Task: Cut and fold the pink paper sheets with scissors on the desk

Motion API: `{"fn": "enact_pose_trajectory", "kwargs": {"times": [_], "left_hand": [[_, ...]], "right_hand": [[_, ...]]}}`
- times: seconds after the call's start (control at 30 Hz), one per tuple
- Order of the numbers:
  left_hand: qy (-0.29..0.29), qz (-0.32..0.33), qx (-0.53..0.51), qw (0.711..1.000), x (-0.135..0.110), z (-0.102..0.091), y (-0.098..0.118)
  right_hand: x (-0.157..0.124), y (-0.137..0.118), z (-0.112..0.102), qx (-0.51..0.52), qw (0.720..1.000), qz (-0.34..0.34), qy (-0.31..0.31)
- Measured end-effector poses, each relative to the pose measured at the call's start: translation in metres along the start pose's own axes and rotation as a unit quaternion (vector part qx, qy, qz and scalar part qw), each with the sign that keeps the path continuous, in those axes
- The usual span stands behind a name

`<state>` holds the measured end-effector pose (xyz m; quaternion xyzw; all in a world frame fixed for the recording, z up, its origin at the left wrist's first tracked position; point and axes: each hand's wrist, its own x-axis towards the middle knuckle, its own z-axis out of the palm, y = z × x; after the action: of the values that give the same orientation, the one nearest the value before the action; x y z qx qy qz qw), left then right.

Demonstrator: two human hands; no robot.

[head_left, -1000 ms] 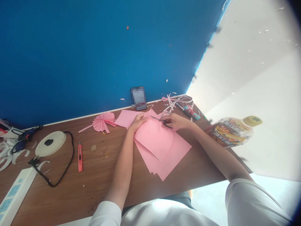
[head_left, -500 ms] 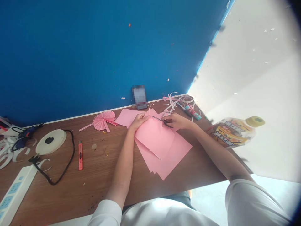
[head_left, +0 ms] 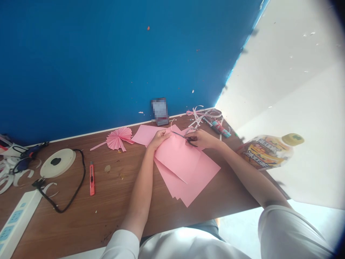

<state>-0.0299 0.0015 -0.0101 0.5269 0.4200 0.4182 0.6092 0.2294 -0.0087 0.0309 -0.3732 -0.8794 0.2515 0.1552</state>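
Head camera view, looking down at your wooden brown desk set against a blue wall; your left hand is closed in a pinch on the far edge of the top pink paper sheet, thumb over the edge, fingers curled beneath; that sheet lies on a fanned stack of pink paper sheets at the desk's centre, near its front edge; your right hand is closed around the dark handles of a pair of small metal scissors, whose blades point left toward your left hand and meet the sheet's far edge; whether the blades are parted cannot be told at this size.

Surroundings noted: a pleated pink paper fan rests left of the stack, apart from it; an orange utility knife lies further left; beside it a round cream disc with a black centre and a looping black cable; a white power strip sits at the left front corner; curled white paper strips and a coloured marker pen lie at the far right corner; a yellow-capped plastic bottle lies beyond the desk's right edge; a small blurred dark object stands against the wall.
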Motion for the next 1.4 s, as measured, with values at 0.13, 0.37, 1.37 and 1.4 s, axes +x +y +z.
{"fn": "enact_pose_trajectory", "kwargs": {"times": [0.13,0.37,1.37,1.4], "left_hand": [[-0.001,-0.002,0.001,1.000,0.000,0.000,0.000],[-0.010,-0.002,-0.007,1.000,0.001,-0.002,-0.002],[-0.024,0.014,0.019,0.999,0.003,-0.004,-0.005],[-0.025,0.014,0.021,0.999,0.003,-0.004,-0.005]], "right_hand": [[0.000,0.003,0.000,0.008,1.000,-0.012,-0.004],[0.001,0.004,0.001,0.020,0.999,-0.028,-0.006],[0.003,0.007,0.004,0.104,0.994,-0.007,-0.027],[0.003,0.006,0.004,0.105,0.994,-0.004,-0.027]]}}
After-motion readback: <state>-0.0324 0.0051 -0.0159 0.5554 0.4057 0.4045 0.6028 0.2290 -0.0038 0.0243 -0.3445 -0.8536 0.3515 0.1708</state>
